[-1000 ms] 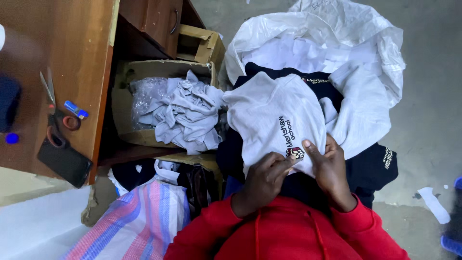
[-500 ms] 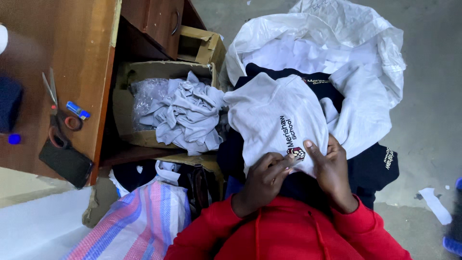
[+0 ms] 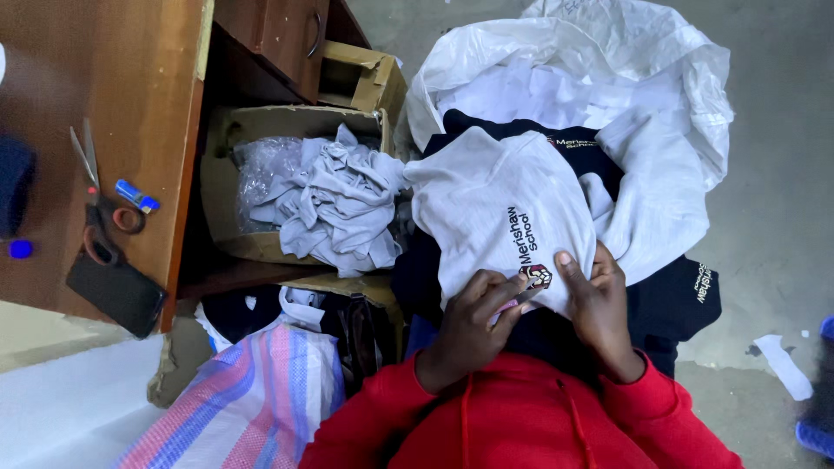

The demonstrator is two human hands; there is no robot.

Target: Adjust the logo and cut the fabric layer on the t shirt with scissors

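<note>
The person, in red sleeves, sat over a heap of clothing with a light grey garment (image 3: 495, 208) spread across the lap, lying on dark navy garments (image 3: 669, 300) and against a big white plastic sack (image 3: 686, 95) that gaped behind it. Both hands were at the garment's near edge, beside a small coloured crest (image 3: 539, 276) under dark lettering. The left hand (image 3: 469, 326) had its fingers curled and a pale, slim tool (image 3: 521, 300) pinched between them, its tip just at the crest; what kind of tool it was could not be told. The right hand (image 3: 599, 304) pressed flat on the cloth just right of the crest, thumb pointing up along the fabric, its grip closed only lightly over the garment's edge. To the left stood a cardboard box (image 3: 228, 187) stuffed with crumpled grey cloth (image 3: 334, 208) and some clear plastic wrap. Nearer the person's knee lay a striped woven bag (image 3: 252, 395) in pink, blue and white. On the wooden surface (image 3: 148, 78) at far left rested scissors (image 3: 95, 200) with reddish handles, a small blue object (image 3: 135, 195) just beside them, and a dark phone (image 3: 117, 291) near the corner. A scrap of white paper (image 3: 782, 365) lay on the concrete floor at right.
</note>
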